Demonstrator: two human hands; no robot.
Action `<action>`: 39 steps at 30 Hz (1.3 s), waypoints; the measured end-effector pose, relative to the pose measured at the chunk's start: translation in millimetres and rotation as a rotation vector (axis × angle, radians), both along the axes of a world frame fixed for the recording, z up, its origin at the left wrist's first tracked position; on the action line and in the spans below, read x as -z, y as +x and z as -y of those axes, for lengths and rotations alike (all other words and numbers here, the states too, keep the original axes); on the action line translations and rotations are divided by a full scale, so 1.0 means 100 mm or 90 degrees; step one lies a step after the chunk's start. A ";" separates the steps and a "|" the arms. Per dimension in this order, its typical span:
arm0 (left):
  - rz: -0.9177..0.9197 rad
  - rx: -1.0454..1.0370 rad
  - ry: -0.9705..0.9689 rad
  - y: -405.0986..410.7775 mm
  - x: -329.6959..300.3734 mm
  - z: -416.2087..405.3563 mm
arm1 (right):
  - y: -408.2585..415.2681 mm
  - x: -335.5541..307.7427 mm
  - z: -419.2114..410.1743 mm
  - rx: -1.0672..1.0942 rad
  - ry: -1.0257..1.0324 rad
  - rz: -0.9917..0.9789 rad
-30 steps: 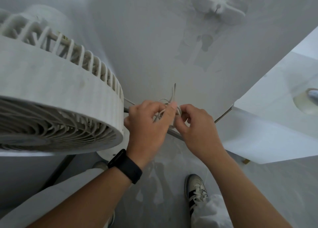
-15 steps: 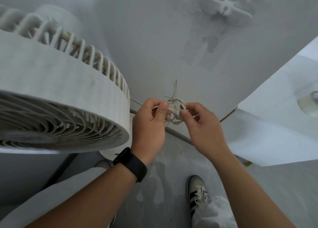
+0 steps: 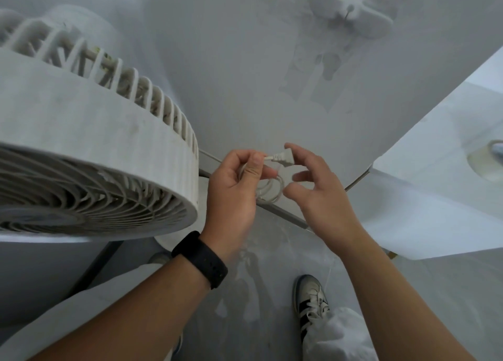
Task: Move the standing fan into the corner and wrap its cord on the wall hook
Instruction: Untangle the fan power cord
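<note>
The coiled white cord with its plug is pinched in the left hand just right of the standing fan, the right hand loosely open beside it, the wall hook well above.

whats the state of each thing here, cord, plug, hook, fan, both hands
cord: coiled in small loops, held in left hand
plug: free, sticking out of the coil
wall hook: bare, no cord on it
fan: blades look still
left hand: gripping the coil
right hand: fingers spread, holding nothing
</note>
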State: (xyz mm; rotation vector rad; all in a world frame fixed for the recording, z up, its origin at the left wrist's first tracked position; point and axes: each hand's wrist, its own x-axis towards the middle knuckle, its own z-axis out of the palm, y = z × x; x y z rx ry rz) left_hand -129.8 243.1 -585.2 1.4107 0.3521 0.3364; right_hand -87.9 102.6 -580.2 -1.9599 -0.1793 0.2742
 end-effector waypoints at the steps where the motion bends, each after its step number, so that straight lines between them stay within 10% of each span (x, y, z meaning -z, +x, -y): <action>1: -0.003 0.010 0.004 0.00 0.00 -0.01 | 0.01 -0.01 0.00 -0.002 0.038 -0.009; 12: -0.151 -0.018 0.155 0.00 0.18 0.01 | 0.08 -0.13 0.02 0.156 0.415 -0.114; 24: -0.347 0.069 -0.221 0.03 0.29 0.03 | 0.15 -0.24 0.24 0.112 0.592 -0.186; 32: -0.314 0.008 -0.262 0.04 0.28 -0.02 | 0.16 -0.23 0.26 0.218 0.432 -0.175; 39: -0.253 -0.057 -0.244 0.05 0.22 -0.04 | 0.14 -0.09 0.29 0.106 -0.192 -0.072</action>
